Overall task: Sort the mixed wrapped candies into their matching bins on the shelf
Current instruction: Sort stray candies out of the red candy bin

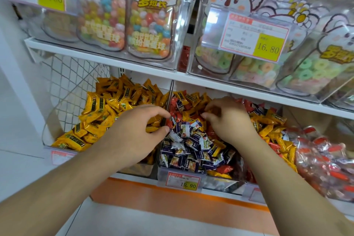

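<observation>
1. While both hands work the middle bin (162,173) of mixed candies, the left hand (138,130) sits at the divider, the all-yellow bin (47,140) just to its left.
2. Left thumb and forefinger pinch a small wrapper at the pile's edge (172,119).
3. The right hand (228,120), fingers curled, digs among yellow and red candies (193,114); whether it holds one cannot be told.

Both arms outstretched — left hand (138,130) and right hand (228,119) curled.

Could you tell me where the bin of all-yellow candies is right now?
The yellow candy bin sits lower left, under the white shelf, beside the mixed bin.
</observation>
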### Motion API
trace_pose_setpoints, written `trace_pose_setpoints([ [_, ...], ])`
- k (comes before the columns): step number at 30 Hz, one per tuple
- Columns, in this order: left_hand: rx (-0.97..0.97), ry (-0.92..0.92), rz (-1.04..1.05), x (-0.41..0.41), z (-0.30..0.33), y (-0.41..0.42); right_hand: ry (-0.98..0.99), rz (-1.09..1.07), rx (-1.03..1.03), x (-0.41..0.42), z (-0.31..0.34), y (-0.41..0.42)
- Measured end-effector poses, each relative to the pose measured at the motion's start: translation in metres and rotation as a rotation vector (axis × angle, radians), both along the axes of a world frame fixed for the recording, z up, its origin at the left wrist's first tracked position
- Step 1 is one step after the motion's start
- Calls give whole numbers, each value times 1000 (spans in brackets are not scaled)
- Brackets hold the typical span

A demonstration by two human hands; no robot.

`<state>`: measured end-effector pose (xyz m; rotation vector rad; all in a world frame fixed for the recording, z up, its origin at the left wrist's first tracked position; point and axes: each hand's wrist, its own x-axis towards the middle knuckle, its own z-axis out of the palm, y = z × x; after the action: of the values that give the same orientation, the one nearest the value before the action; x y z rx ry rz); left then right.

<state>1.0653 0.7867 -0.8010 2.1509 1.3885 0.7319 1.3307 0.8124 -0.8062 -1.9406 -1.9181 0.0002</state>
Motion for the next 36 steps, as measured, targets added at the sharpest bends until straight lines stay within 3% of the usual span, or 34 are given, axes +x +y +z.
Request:
trace_pose_setpoints([
  [5, 54, -98, 9, 1, 6, 0, 435, 30, -19, -29, 38, -32],
  [8, 21, -189, -39, 4, 11, -3, 755, 178, -129, -56, 48, -49],
  [11, 41, -199, -26, 1, 14, -7, 848, 273, -157, -66, 47, -50],
  [13, 92, -148, 58, -5, 13, -5, 889, 210, -132, -60, 43, -45],
  [15, 85, -32, 133, -13, 9, -1, 764, 95, -65, -47, 34, -36],
  [18, 82, 153, 148, -18, 2, 4, 392, 24, -75, -32, 21, -28],
  [22, 112, 106, 40, -9, 1, 1, 139, 108, -236, -29, 7, -25],
  [27, 100, 121, -122, 6, -4, 0, 47, 110, -287, -25, 6, -19],
  [36, 122, 140, -145, 7, -11, 1, 60, 20, -158, -19, 0, -11],
])
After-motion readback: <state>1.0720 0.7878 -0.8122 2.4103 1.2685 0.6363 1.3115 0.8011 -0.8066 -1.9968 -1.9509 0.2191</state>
